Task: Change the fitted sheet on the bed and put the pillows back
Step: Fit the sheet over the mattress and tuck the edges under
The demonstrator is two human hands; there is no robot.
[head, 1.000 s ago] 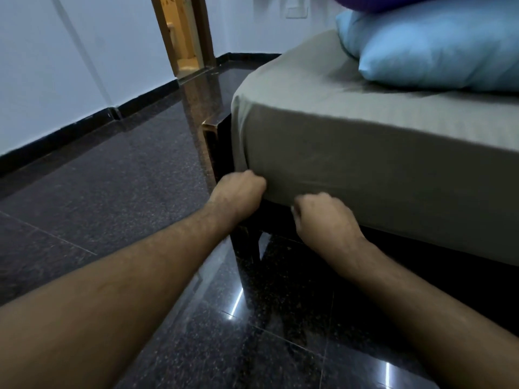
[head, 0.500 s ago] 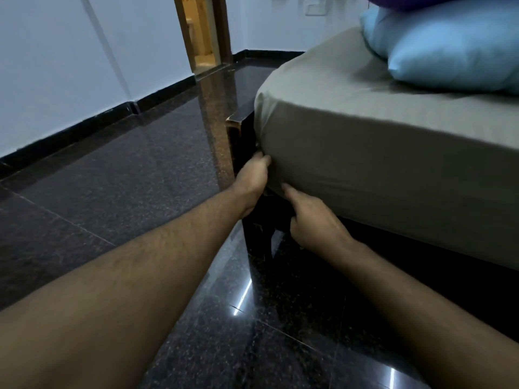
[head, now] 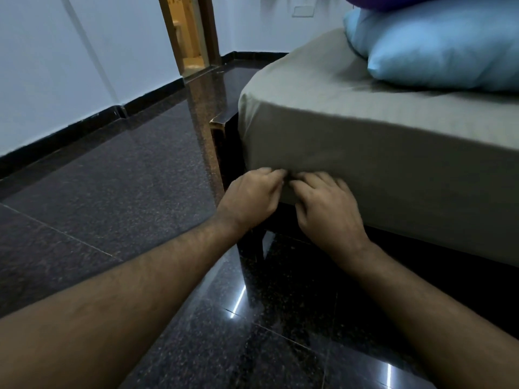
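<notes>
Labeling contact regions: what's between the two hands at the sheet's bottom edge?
Head view: only a pinched bit of the fitted sheet hem separates the left hand and right hand; their fingertips nearly touch. Whether either grips it, I can't tell.

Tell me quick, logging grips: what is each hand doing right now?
Left hand: closed, pinching the fitted sheet hem at the mattress corner.
Right hand: fingers curled on the same hem; grip cannot be told.

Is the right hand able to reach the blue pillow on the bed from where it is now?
Probably yes. The right hand is at the sheet hem, and only bare sheet lies between it and the blue pillow, which sits farther back.
</notes>
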